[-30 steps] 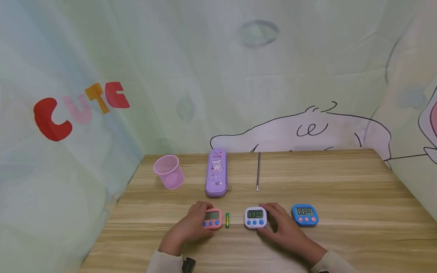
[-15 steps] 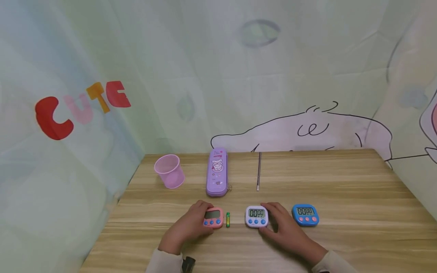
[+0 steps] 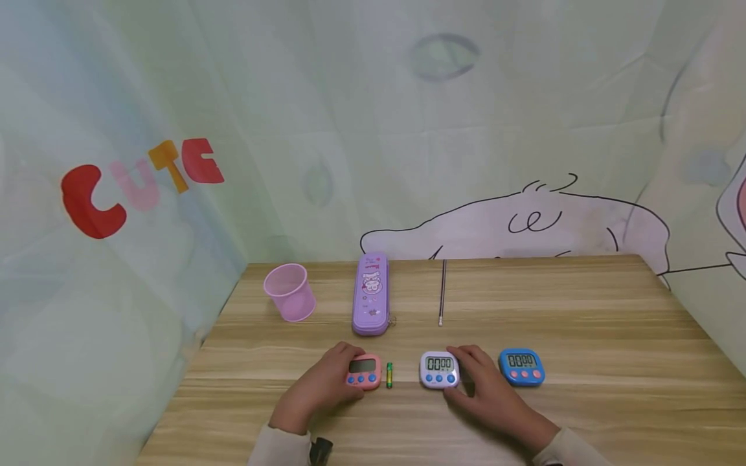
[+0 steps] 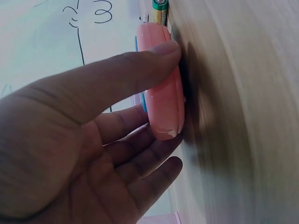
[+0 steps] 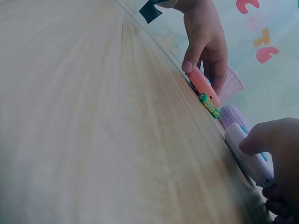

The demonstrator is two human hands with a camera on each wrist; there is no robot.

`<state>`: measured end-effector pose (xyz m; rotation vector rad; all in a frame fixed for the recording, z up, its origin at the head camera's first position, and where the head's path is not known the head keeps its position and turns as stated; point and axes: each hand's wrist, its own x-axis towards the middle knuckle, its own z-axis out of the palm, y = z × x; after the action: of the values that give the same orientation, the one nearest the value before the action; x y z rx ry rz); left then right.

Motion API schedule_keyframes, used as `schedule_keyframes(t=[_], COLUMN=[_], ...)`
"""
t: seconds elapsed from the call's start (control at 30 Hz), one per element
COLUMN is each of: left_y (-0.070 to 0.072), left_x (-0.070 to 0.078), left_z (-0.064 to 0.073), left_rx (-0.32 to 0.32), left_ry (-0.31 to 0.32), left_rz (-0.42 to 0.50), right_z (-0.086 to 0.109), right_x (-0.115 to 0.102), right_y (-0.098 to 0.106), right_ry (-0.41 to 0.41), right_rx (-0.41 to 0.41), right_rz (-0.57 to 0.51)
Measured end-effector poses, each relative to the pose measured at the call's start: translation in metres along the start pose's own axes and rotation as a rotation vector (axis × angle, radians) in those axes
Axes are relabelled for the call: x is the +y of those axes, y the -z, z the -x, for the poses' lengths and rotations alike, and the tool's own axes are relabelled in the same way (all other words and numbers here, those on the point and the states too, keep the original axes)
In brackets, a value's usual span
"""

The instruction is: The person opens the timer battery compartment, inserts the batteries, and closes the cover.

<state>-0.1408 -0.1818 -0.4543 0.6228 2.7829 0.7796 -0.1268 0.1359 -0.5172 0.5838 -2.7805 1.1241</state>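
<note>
With the green battery (image 3: 389, 375) taken as the clock's hub in the head view. Holding the pink timer (image 3: 366, 372) just beside it at nine o'clock, pinched between thumb and fingers of the left hand (image 3: 322, 386), with its left end hidden and its underside perhaps on the wood, too shadowed to be sure. Holding the white timer (image 3: 440, 366) at three o'clock with thumb and fingers of the right hand (image 3: 495, 395), cut off in the right wrist view. Farther out at three, past the blue timer (image 3: 521, 367)'s pink buttons, along the wooden table (image 3: 600, 310), cropped at six. Also showing the purple pencil case (image 3: 371, 294) near twelve, the pencil (image 3: 441, 294) at one and the pink cup (image 3: 294, 303) at ten. Seen only in part in the left wrist view: at twelve, by the battery's end; at six, by the cup's rim.
</note>
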Motion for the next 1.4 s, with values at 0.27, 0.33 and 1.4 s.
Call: schedule_keyframes(t=[0.27, 0.33, 1.4], left_y=[0.001, 0.001, 0.008], left_x=[0.0, 0.0, 0.016], left_z=[0.001, 0.001, 0.001], left_rx=[0.003, -0.001, 0.032], left_ry=[-0.004, -0.002, -0.05], left_rz=[0.0, -0.002, 0.126], right_z=[0.001, 0.001, 0.004], right_x=[-0.003, -0.003, -0.004], right_y=[0.001, 0.001, 0.004], right_ry=[-0.03, -0.034, 0.057], right_rx=[0.015, 0.024, 0.072], right_rz=[0.037, 0.045, -0.004])
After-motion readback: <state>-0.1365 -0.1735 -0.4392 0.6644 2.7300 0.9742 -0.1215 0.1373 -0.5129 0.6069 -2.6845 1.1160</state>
